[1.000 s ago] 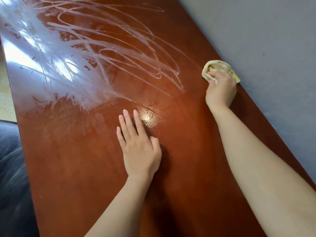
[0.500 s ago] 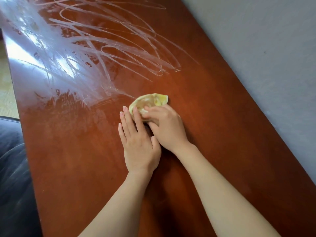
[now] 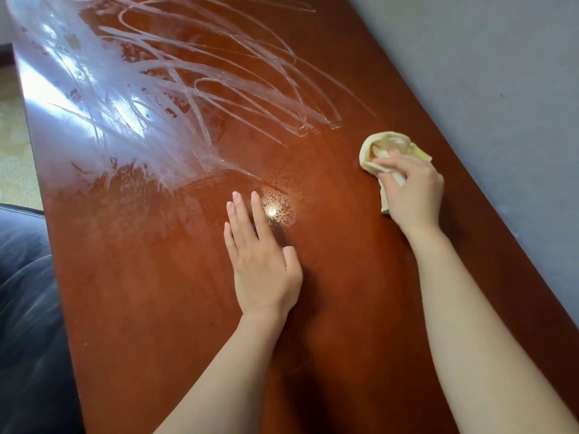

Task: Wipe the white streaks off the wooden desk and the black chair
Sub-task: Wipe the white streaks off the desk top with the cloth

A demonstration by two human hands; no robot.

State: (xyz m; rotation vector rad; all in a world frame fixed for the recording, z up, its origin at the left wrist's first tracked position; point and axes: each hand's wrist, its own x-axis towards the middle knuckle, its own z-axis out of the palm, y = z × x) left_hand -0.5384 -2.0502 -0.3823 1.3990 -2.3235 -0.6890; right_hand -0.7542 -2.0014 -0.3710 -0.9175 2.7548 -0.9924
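The near table [image 3: 344, 324] looks clean, but white streaks [image 3: 188, 89] cover its far left and the black chair [image 3: 25, 292] at the left seems unwiped, so I judge it under half done. The right hand [image 3: 413, 192] clutches a bunched yellow cloth [image 3: 385, 145] in curled fingers [image 3: 391, 164], just right of the streaks. The left hand [image 3: 263, 264] rests flat on the table, fingers straight.

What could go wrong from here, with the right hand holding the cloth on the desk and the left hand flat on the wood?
The cloth in the right hand is bunched small, so each pass may cover little and smear the white streaks rather than lift them.
The left hand rests flat on the glossy desk and may leave prints there.
The cloth lies close to the wall; a wide stroke could rub residue onto it.
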